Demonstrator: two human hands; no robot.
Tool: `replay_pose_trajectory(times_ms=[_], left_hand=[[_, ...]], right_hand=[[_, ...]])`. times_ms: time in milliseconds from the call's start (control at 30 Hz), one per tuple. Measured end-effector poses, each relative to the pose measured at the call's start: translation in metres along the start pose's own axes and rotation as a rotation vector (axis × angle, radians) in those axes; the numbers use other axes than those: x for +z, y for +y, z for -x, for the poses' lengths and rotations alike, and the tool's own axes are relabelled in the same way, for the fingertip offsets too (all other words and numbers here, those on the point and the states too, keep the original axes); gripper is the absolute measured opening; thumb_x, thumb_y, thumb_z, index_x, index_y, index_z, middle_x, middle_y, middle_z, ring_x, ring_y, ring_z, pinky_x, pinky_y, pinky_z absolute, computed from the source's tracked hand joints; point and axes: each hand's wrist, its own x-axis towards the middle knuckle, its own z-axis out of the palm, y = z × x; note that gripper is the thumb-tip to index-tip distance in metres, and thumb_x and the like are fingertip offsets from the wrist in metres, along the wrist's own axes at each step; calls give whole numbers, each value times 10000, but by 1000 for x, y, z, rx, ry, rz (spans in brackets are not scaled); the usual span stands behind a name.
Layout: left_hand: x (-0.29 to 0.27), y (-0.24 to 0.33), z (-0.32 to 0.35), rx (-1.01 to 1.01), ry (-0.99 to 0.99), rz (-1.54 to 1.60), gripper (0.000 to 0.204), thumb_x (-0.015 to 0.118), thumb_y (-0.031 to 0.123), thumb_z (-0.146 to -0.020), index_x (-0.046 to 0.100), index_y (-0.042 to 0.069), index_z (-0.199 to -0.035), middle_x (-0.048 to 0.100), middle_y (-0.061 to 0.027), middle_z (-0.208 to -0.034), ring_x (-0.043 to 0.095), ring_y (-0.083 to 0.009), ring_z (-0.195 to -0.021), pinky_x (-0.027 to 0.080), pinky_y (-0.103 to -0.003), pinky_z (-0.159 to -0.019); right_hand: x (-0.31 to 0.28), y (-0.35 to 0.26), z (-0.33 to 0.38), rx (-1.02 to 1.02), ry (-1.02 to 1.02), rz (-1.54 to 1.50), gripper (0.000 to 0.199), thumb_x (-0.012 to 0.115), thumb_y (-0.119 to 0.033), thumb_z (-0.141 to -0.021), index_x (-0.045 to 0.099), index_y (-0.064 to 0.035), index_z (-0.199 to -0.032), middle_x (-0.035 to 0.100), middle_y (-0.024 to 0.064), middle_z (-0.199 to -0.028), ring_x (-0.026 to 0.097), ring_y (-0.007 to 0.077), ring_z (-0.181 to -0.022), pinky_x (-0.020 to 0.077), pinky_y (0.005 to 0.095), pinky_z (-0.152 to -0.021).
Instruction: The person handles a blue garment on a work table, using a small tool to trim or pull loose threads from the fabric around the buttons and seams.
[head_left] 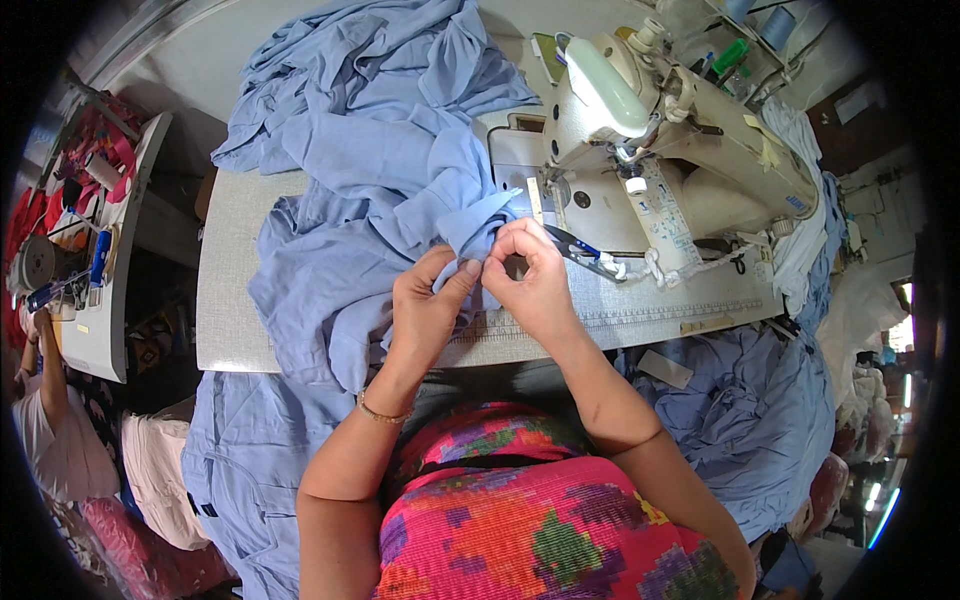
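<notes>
A light blue garment (350, 240) lies bunched over the left side of the sewing table. My left hand (430, 290) is closed on a fold of it, thumb against the fingers, near the table's front edge. Close beside it, my right hand (528, 268) makes a pinch with thumb and forefinger at the cloth's edge; whatever is between those fingertips is too small to tell. A pointed corner of the garment sticks up just beyond both hands. Behind my right hand lies a dark-handled tool (575, 243), partly hidden, with white cloth strips tied near it.
An industrial sewing machine (690, 130) stands at the right, its needle area just beyond my right hand. A ruler strip (620, 318) runs along the table front. More blue cloth (740, 420) hangs below at right. At far left, another person's arm (50, 370) reaches a second table (105, 310).
</notes>
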Motion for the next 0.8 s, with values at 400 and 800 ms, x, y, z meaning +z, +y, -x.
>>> replay_pose_trajectory(times_ms=[400, 800], left_hand=[[-5, 11, -3, -261, -8, 482, 132, 623, 94, -858, 643, -20, -922, 647, -33, -815, 571, -75, -690, 454, -220, -636], [-6, 8, -2, -269, -23, 510, 153, 601, 140, -885, 641, -1, -930, 649, -25, -849, 570, -70, -726, 449, -218, -657]], right_hand=[[-10, 6, 3, 32, -67, -198, 27, 592, 26, -754, 587, 2, -768, 541, 59, -876, 522, 121, -819, 419, 237, -694], [-8, -10, -2, -118, -44, 13, 91, 637, -54, -799, 601, 11, -852, 560, 80, -772, 535, 171, -643, 430, 273, -588]])
